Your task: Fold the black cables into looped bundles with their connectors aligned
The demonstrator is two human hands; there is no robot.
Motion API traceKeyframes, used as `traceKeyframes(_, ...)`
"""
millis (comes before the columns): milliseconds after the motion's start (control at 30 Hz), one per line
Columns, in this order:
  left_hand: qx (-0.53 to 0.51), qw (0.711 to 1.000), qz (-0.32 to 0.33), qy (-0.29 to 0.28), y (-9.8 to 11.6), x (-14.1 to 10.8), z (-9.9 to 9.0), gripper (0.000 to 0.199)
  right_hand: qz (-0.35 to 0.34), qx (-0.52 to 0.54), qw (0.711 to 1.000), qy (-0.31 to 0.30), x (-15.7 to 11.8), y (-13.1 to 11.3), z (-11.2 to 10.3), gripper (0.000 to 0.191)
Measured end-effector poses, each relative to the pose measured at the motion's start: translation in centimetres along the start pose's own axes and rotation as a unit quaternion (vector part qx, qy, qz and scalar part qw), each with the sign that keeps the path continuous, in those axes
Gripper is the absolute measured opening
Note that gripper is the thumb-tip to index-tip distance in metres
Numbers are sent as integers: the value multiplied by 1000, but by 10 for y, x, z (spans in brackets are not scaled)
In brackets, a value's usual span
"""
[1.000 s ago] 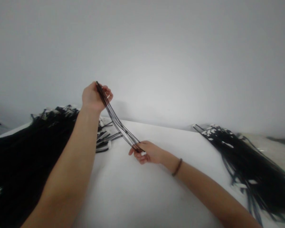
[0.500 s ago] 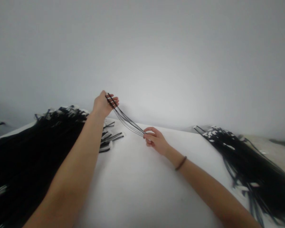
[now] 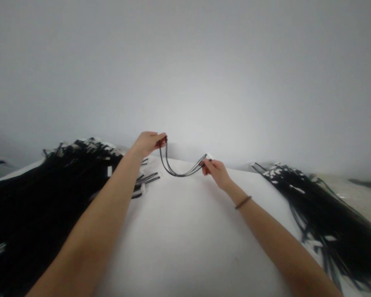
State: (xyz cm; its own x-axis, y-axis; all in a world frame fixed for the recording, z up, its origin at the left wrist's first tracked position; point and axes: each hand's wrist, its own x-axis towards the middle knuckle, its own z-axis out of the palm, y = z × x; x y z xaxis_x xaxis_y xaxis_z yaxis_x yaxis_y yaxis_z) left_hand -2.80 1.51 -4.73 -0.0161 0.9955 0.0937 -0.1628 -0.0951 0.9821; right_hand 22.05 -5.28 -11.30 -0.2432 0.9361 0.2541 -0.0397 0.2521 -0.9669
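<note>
The left hand (image 3: 150, 142) and right hand (image 3: 215, 170) have drawn closer, the cables (image 3: 179, 175) sagging deeper between.

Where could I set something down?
The table is bare between your left forearm and right forearm, nearer you than the held wires. A smaller patch lies between right forearm and right pile. Left pile and right pile crowd the sides.

cables (image 3: 179, 175) — black (white ends (image 3: 209, 156)) | tabletop (image 3: 185, 231) — white | grey wall (image 3: 204, 82)
</note>
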Motion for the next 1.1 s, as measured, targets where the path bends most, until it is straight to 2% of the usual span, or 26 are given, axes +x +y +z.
traceKeyframes(100, -23, 993, -16, -117, -19, -10, 34, 16, -1, -143, 989, -26, 0, 9, -8, 39)
traceKeyframes(200, -28, 975, -20, -221, -42, -21, 66, 23, 17, -160, 986, -40, -1, 13, -14, 36)
traceKeyframes(267, -49, 970, -17, -239, -59, -28, 80, 25, 11, -149, 988, -44, -2, 13, -17, 31)
traceKeyframes(333, -76, 970, -11, -230, -73, -33, 87, 25, 2, -135, 990, -44, -2, 14, -20, 29)
traceKeyframes(467, -90, 973, -10, -214, -91, -38, 89, 27, 10, -83, 996, -20, -1, 16, -24, 28)
traceKeyframes(667, -84, 965, -45, -245, -97, -39, 85, 30, 42, 23, 999, 2, 3, 23, -25, 30)
traceKeyframes(1100, -95, 962, -55, -251, -96, -38, 85, 27, 47, 18, 999, -6, 2, 22, -25, 30)
